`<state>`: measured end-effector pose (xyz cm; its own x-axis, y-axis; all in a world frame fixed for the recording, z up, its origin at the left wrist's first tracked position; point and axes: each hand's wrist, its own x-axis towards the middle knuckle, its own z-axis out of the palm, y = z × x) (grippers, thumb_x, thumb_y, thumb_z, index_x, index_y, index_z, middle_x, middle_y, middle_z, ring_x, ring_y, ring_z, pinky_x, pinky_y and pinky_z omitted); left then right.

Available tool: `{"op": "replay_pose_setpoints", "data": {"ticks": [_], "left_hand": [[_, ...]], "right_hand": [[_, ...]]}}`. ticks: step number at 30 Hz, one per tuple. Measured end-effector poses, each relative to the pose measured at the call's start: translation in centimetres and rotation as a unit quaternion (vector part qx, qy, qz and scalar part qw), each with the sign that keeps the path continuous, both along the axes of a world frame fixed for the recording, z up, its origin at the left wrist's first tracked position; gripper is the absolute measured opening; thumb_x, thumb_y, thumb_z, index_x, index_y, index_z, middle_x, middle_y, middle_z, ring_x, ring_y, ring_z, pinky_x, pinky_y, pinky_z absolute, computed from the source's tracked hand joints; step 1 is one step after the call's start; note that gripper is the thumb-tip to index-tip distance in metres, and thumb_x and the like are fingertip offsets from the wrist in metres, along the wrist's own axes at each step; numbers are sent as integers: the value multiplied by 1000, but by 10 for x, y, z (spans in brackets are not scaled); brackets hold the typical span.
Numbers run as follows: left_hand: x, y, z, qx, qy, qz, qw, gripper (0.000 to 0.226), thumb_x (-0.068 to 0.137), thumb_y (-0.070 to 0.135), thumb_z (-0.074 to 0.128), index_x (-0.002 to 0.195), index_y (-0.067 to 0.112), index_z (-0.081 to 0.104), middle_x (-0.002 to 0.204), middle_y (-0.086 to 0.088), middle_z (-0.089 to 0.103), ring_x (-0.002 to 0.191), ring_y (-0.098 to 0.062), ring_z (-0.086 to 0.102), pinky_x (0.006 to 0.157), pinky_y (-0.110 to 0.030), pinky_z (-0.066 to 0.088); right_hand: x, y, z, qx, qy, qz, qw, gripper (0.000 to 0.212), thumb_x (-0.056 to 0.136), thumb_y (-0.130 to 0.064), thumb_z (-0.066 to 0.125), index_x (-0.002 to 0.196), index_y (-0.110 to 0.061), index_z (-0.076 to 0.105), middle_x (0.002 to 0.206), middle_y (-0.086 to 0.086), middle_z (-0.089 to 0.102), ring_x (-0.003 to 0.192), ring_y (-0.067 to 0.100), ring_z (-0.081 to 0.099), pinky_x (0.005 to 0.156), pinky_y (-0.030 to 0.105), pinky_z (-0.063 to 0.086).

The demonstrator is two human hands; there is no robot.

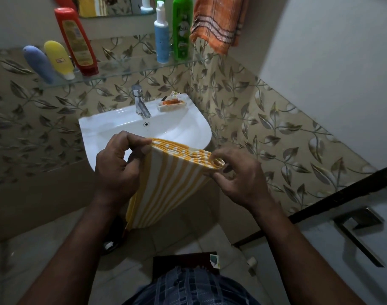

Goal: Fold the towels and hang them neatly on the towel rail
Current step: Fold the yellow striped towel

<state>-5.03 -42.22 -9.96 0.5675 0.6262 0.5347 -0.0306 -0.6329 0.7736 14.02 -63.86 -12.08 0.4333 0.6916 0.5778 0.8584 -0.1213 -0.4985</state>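
Observation:
A yellow-and-white striped towel point(166, 183), folded into several layers, hangs down in front of the white sink point(113, 126). My left hand point(117, 161) pinches the folded top edge at its left corner. My right hand point(236, 172) pinches the same edge at its right corner, where the layers bunch together. An orange checked towel point(216, 23) hangs at the top right against the wall; whatever it hangs from is out of view.
A glass shelf point(122, 70) above the sink carries several bottles. A tap point(140, 104) and a soap dish point(171, 104) sit on the sink's back rim. A door with a metal handle point(357, 227) stands at the right. Tiled floor lies below.

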Motion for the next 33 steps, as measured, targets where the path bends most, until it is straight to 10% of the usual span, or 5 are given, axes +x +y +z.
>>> {"op": "replay_pose_setpoints", "data": {"ticks": [19,33], "left_hand": [[-4,-7,-2,-30,-6,2,1000,24,97,13,65,98,38,66,102,12,72,101,-8,71,87,-29,58],[-7,1,-3,27,14,16,999,8,94,20,63,99,21,69,95,-2,73,91,-28,70,77,-34,55]], "right_hand": [[3,-6,1,-8,-14,-4,1000,26,79,-14,87,98,-12,69,99,0,71,78,14,65,60,38,59],[-3,1,3,-90,-41,19,995,21,77,-33,89,85,-17,78,102,-3,74,89,20,66,69,37,55]]}}
